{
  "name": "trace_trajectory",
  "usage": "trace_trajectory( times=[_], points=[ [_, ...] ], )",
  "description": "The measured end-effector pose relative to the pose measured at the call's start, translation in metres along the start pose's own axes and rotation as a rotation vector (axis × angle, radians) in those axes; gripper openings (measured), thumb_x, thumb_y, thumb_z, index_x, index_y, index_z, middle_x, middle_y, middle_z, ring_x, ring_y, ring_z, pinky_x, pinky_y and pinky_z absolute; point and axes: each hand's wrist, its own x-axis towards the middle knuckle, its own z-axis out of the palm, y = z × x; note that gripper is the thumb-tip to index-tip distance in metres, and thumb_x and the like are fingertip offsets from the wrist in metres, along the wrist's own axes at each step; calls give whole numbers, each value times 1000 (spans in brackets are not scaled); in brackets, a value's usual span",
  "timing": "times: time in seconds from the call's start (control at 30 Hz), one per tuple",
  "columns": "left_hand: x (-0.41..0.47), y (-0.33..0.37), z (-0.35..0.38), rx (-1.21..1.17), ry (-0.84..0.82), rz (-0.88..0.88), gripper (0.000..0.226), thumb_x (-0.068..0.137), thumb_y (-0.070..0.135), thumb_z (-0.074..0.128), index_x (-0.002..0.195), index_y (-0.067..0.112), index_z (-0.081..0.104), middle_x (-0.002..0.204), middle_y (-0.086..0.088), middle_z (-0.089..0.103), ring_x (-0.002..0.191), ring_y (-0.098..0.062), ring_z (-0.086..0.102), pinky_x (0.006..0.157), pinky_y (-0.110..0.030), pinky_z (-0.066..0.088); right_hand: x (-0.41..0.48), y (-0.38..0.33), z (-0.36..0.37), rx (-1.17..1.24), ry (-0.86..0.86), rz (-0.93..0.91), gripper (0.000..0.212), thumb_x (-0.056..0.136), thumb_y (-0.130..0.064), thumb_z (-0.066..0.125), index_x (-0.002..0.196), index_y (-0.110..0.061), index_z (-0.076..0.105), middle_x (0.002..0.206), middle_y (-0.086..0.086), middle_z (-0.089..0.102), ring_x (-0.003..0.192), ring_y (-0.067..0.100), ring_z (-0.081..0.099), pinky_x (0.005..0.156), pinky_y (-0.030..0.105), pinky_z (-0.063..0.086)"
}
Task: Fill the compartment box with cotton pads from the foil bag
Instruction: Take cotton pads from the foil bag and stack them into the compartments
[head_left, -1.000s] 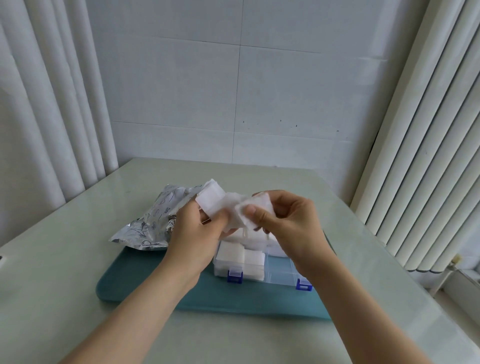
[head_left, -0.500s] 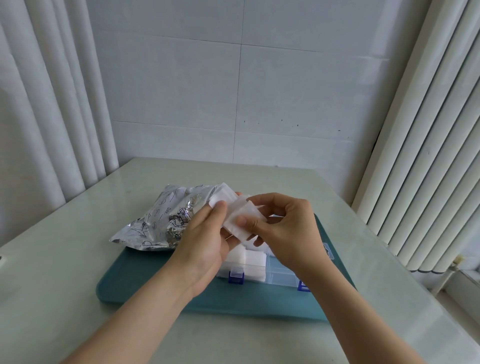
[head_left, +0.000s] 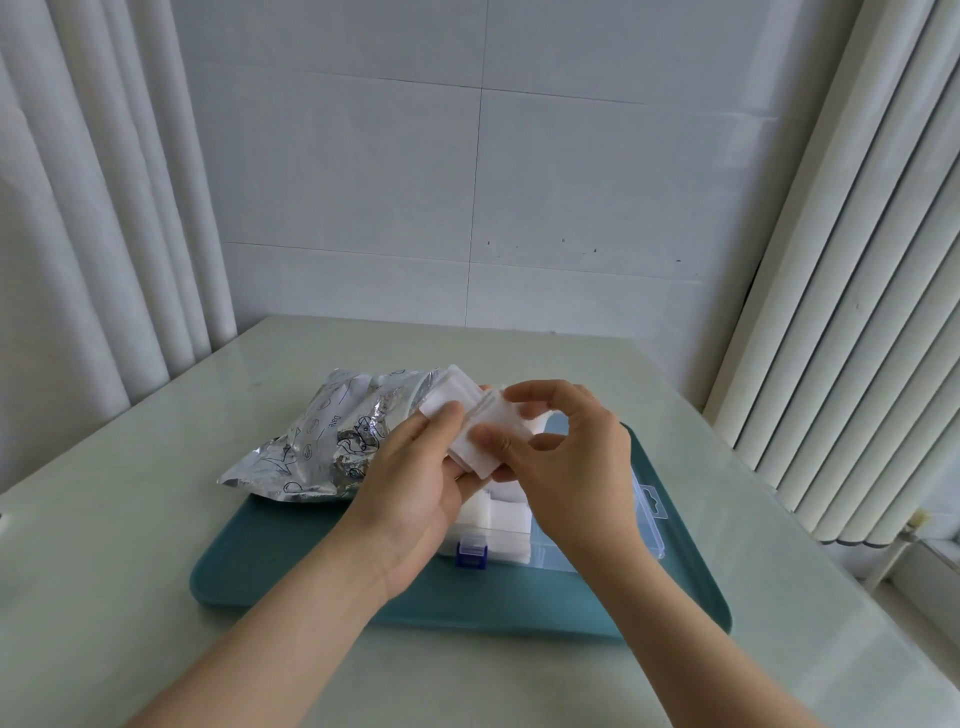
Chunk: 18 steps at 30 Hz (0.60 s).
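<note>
At frame centre the cotton pads (head_left: 475, 439) sit pinched between your left grip (head_left: 415, 483) and right grip (head_left: 566, 467), both clamped on them, above the compartment box (head_left: 514, 551) on the teal tray (head_left: 291, 561), with the foil bag (head_left: 322, 447) centre-left.

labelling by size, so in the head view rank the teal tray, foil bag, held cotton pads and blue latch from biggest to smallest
1. teal tray
2. foil bag
3. held cotton pads, raised nearer the camera, yet plainly smaller than the bag
4. blue latch
</note>
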Motion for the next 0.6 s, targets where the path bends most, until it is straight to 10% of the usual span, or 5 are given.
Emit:
trace_trajectory(
  times=[0.37, 0.6],
  points=[
    [6, -2, -5, -56, 16, -13, 38, 112, 12, 41, 128, -14, 64, 127, -28, 71, 128, -34, 67, 114, -47, 48, 1, 7, 2, -200, 3, -290, 27, 80, -17, 91, 96, -27, 71, 90, -18, 71, 84, 12, 64, 72, 9, 41],
    [8, 2, -11, -53, 125, -27, 23, 102, 6, 59, 116, -6, 73, 117, -24, 76, 101, -25, 72, 92, -37, 59, 4, 7, -4, -123, -155, -262, 20, 83, -17, 89, 97, -27, 79, 87, -20, 75, 78, 6, 62, 72, 13, 44]
  ],
)
